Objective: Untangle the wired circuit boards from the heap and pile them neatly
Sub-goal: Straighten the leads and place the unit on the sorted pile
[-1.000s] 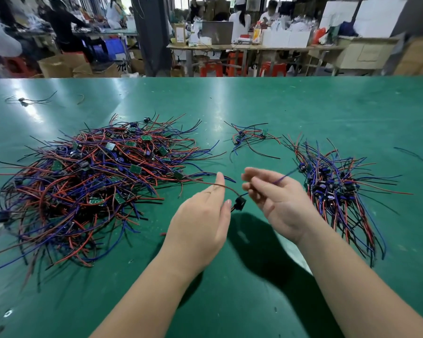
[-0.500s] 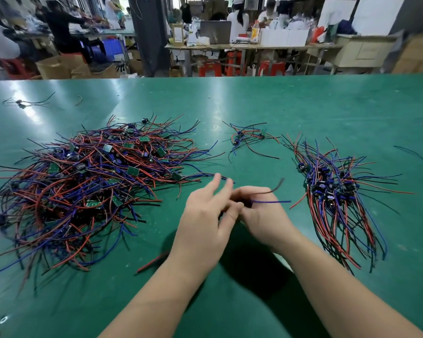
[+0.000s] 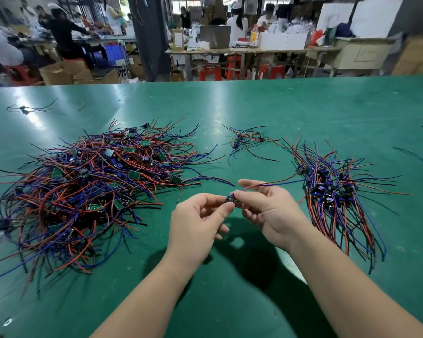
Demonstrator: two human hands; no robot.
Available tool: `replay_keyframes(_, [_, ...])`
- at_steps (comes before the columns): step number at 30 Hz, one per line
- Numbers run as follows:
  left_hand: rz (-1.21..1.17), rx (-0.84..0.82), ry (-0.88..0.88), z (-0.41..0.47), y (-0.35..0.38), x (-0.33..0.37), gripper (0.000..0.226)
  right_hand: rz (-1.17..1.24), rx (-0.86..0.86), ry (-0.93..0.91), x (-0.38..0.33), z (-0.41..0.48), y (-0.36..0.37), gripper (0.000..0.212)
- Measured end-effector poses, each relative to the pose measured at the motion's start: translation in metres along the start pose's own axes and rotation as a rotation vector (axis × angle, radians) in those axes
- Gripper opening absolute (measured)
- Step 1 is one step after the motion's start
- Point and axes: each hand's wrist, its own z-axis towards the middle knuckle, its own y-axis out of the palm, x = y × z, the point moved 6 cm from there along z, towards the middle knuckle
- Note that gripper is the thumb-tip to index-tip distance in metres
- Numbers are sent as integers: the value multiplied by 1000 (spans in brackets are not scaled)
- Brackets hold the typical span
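Your left hand (image 3: 195,223) and right hand (image 3: 269,215) have drawn apart, both pinching one freed board (image 3: 230,199); next, lay it aligned on the 3 o'clock pile (image 3: 332,191).

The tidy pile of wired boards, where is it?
In the head view, the tidy pile lies on the green table, just right of the right hand.

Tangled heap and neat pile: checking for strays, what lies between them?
Head view: a small wire cluster farther back; nearer, left hand and right hand pinching one board.

Single head view (wide-angle), facing forward-down, near green table (image 3: 303,113).
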Motion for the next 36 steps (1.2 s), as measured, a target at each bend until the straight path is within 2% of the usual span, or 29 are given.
replay_keyframes(5, [-58,-21,-5,2,2,3,4,154,-28,80,2,-1,4,16])
replay_keyframes(11, [8,-64,12,0,3,3,7,-36,-94,41,1,-4,7,10])
replay_keyframes(15, [-51,-111,-43,2,9,3,8,-27,-33,23,-6,-2,-1,7])
replay_keyframes(19, [-70,-193,-72,-3,18,0,9,168,149,-17,-26,7,-30,4])
replay_keyframes(22, [-30,-256,-71,-7,22,-2,10,197,263,-39,-36,9,-56,6])
replay_keyframes(27, [104,-252,-3,-2,18,-2,10,216,284,-71,-36,11,-60,2])
replay_keyframes(31, [254,-236,44,1,11,-5,16,338,321,-88,-36,12,-61,15])
replay_keyframes(36, [376,-269,107,2,10,-4,10,405,356,-66,-33,13,-62,25])
